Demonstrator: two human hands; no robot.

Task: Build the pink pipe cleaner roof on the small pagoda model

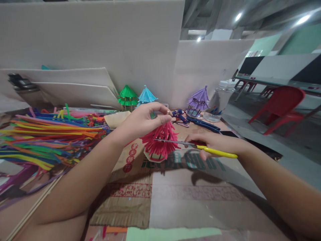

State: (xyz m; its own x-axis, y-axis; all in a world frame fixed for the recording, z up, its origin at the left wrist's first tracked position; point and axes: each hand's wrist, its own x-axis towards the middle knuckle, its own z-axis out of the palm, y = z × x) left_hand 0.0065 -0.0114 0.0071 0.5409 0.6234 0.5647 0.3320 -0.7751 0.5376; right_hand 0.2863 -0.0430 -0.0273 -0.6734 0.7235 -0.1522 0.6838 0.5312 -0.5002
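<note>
Directly below the left hand (148,117) stands the pink model pagoda (164,134).

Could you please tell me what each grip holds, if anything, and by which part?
The left grip pinches the pink model at its top; the right grip holds scissors by the yellow handle.

Dim pic, ceiling lights (303,19) glaring upper R, soft shadows on cardboard (125,211), edges warped/blurry.
</note>
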